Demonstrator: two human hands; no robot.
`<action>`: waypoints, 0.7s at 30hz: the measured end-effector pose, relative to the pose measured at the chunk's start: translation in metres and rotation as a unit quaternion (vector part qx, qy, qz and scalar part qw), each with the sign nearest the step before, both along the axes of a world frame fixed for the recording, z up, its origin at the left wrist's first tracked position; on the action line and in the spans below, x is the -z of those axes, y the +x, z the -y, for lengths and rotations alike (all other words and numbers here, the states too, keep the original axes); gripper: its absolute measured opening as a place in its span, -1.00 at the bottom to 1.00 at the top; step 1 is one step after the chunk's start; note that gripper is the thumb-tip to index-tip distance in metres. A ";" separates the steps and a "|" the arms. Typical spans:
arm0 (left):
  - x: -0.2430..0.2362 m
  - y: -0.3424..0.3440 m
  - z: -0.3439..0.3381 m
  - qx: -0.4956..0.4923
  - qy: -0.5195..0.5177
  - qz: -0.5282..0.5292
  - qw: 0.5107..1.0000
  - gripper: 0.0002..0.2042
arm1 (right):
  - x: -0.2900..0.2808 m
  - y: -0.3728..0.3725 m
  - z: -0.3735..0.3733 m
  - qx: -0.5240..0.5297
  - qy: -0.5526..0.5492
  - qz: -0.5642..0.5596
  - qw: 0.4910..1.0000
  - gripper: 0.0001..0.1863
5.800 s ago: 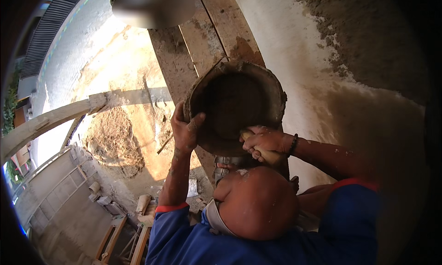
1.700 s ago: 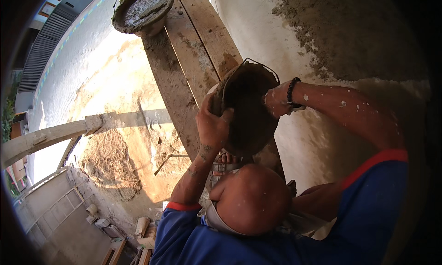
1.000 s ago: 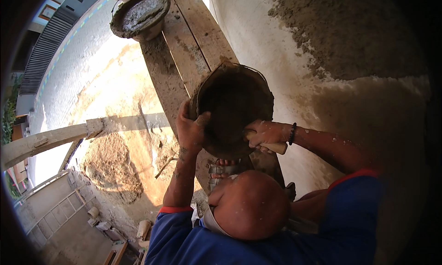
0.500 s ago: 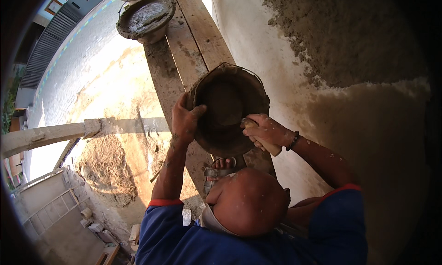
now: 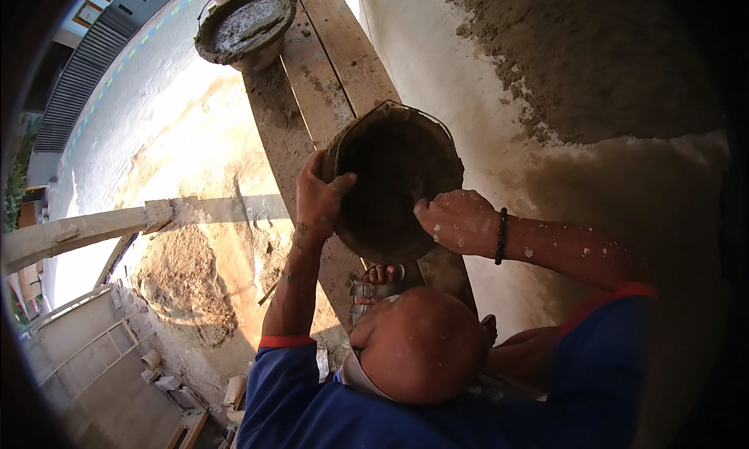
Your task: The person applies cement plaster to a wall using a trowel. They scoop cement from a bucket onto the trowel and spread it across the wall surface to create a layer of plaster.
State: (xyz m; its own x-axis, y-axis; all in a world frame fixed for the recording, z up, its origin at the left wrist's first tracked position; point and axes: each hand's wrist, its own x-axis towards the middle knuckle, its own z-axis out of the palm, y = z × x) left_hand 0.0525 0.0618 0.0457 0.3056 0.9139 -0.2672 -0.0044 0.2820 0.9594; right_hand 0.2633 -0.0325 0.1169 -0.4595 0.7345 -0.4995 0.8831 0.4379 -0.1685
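Note:
A dark, mortar-stained bucket (image 5: 406, 133) is tilted toward me over the planks, its wire handle along the far rim. My left hand (image 5: 318, 195) grips its left rim, thumb inside the wall. At the near right of the opening, my right hand (image 5: 459, 221) is closed in a fist. A pale wooden tool handle showed in that fist half a second ago, probably a trowel's; the fist and the bucket's shadow now hide the tool. The bucket's bottom is too dark to read.
Wooden planks (image 5: 324, 82) carry the bucket and my sandalled foot (image 5: 378, 285); my bent knee (image 5: 421, 344) is close by. A second bucket (image 5: 248, 55) holding grey mortar stands farther along. A partly plastered wall (image 5: 491, 129) rises on the right, and a beam (image 5: 78, 230) crosses the left.
My right hand has turned, knuckles up, and the wooden handle has gone from sight. My right elbow has swung outward. The bucket has shifted slightly right with my left hand on it.

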 end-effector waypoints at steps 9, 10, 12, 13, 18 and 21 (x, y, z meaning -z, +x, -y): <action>-0.007 -0.004 -0.005 -0.004 -0.023 -0.013 1.000 -0.59 | -0.039 0.004 -0.004 0.047 -0.036 0.010 0.998 -0.85; -0.007 -0.004 -0.002 -0.002 -0.024 -0.015 1.000 -0.59 | -0.030 0.002 0.003 0.018 -0.079 0.002 0.997 -0.86; -0.010 0.011 0.001 -0.028 0.035 -0.090 0.995 -0.62 | 0.010 0.012 0.009 0.012 -0.036 -0.004 0.999 -0.86; -0.012 0.017 -0.003 -0.025 0.039 -0.083 0.995 -0.62 | 0.025 0.022 0.005 0.005 0.007 -0.007 1.000 -0.86; -0.007 0.009 -0.010 -0.006 0.009 -0.047 0.999 -0.61 | 0.008 0.015 -0.029 0.061 0.032 0.022 0.997 -0.87; 0.003 0.012 -0.010 -0.008 -0.006 -0.041 0.999 -0.62 | 0.001 0.018 -0.031 0.051 0.013 0.055 0.997 -0.87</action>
State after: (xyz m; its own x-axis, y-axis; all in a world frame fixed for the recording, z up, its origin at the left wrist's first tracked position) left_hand 0.0643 0.0714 0.0426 0.2669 0.9150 -0.3026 0.0702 0.2947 0.9530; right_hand 0.2811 -0.0012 0.1164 -0.3259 0.7880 -0.5223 0.9356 0.3483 -0.0583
